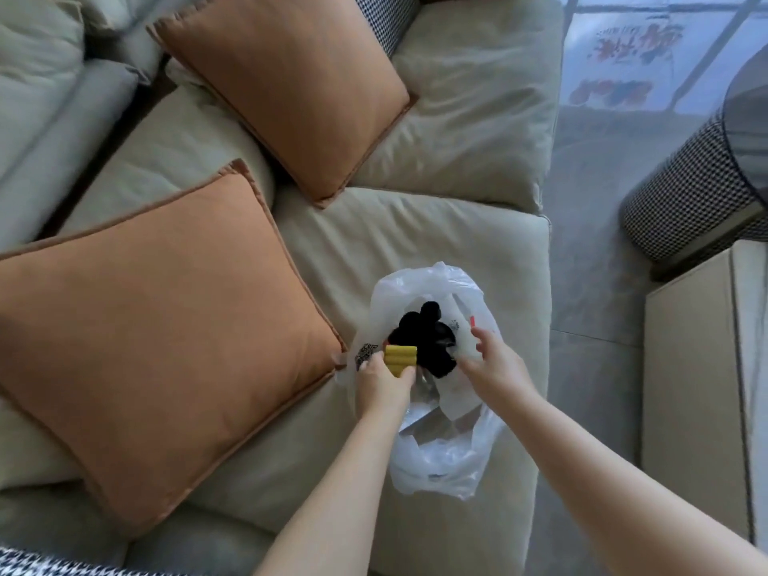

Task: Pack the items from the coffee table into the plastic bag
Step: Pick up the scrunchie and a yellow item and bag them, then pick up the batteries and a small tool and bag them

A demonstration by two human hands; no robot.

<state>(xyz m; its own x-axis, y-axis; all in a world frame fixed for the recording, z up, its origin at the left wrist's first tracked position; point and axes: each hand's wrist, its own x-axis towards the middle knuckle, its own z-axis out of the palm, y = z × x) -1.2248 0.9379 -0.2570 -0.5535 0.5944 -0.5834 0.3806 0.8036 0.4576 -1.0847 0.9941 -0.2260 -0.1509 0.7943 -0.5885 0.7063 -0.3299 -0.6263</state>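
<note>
The person is leaning over a beige sofa point(415, 226), where the clear plastic bag point(436, 463) is lying on the seat cushion just beside an orange cushion point(158, 338). The left hand point(384, 386) is holding a small yellow ribbed item point(400, 357) at the bag's mouth, its fingers point(406, 372) clamped on the lower end. The right hand point(494, 367) is gripping the bag's opposite edge, fingers closed on the film and pulling the mouth open. A black, soft-looking item point(424, 342) is already sitting inside, with some white paper or packaging beneath it.

By the look of it, the step in hand is dropping the yellow item into the bag. The next move is calling for the right hand to keep the mouth wide while the left lowers the item past the rim and lets go beside the black one.

The coffee table is not showing in this view, so how many items are waiting cannot be told. What the yellow and black items really are is hard to make out, and a small patterned thing at the bag's left edge is too blurred to identify.
</note>
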